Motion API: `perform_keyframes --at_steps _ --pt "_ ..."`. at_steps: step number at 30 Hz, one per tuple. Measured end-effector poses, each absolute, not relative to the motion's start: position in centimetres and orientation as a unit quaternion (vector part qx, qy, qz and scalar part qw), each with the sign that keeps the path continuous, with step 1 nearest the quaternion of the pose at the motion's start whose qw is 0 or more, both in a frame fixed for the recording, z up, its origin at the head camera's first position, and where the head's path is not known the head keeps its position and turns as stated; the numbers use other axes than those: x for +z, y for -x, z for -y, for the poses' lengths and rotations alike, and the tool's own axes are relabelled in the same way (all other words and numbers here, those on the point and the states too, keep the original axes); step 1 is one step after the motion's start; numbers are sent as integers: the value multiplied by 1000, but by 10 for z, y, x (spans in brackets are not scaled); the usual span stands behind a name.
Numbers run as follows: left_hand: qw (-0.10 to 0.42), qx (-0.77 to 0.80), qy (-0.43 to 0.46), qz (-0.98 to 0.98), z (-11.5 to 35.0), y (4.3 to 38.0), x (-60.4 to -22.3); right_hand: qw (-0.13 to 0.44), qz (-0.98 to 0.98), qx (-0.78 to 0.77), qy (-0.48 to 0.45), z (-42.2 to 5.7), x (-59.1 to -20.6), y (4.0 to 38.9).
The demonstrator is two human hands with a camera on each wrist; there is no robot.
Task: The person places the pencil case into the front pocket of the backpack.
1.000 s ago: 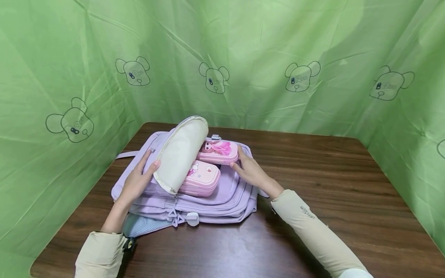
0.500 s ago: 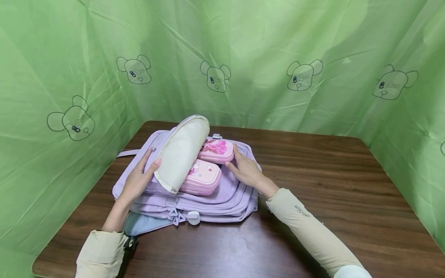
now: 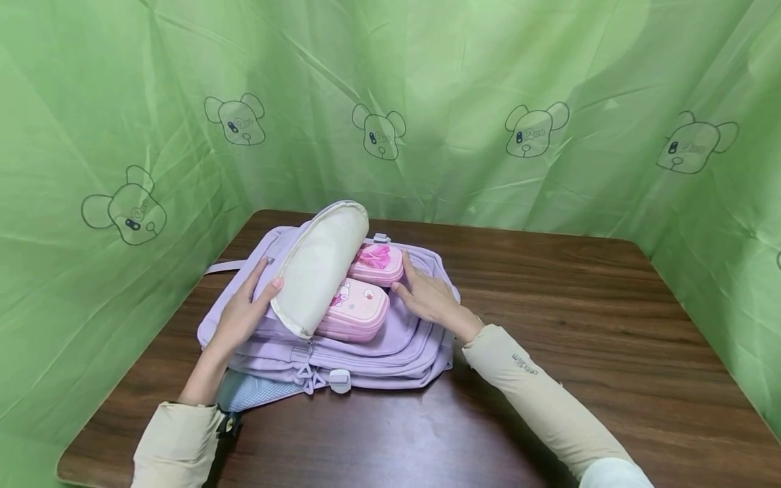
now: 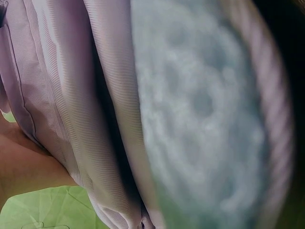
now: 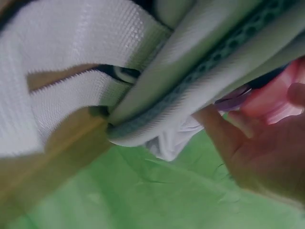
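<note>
A lilac backpack (image 3: 421,352) lies on the table, its front pocket flap (image 3: 317,271) folded back to the left with the cream lining showing. My left hand (image 3: 241,315) holds the flap at its left edge, the thumb over the rim. Two pink pencil cases stick out from under the flap. The nearer pencil case (image 3: 360,308) has a cartoon print. The farther pencil case (image 3: 375,263) has a bright pink print, and my right hand (image 3: 430,298) touches its right end with straight fingers. In the right wrist view the thumb lies against pink casing (image 5: 279,93). The flap hides both cases' left ends.
Zipper pulls (image 3: 311,378) and a pale buckle (image 3: 339,381) hang at the backpack's near side. A blue mesh strap (image 3: 256,393) lies beneath it. The brown wooden table (image 3: 579,339) extends to the right, with a green fabric backdrop (image 3: 451,169) behind and at the sides.
The farther pencil case has slid left, deeper under the flap, with my right hand moving along at its end. My left hand and the nearer case keep their places.
</note>
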State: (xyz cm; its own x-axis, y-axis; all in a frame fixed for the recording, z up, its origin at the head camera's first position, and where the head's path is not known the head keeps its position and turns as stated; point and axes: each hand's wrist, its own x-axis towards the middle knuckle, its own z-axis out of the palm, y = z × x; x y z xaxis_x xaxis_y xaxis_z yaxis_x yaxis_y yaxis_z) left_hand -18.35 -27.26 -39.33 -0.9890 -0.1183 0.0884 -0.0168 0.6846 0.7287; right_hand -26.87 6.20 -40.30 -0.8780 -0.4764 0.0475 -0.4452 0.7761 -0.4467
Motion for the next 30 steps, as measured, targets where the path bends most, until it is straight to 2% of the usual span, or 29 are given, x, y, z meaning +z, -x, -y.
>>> perform_keyframes --at_steps 5,11,18,30 --pt "59 -400 -34 914 272 184 -394 59 -926 -256 272 -76 -400 277" --pt "58 -399 -37 915 272 183 -395 35 -923 -242 296 -81 -406 277" --pt "67 -386 -33 920 273 184 -392 8 -945 -203 256 -71 -405 277" --pt "64 -381 -36 922 271 183 -391 6 -968 -140 207 -51 -406 272"
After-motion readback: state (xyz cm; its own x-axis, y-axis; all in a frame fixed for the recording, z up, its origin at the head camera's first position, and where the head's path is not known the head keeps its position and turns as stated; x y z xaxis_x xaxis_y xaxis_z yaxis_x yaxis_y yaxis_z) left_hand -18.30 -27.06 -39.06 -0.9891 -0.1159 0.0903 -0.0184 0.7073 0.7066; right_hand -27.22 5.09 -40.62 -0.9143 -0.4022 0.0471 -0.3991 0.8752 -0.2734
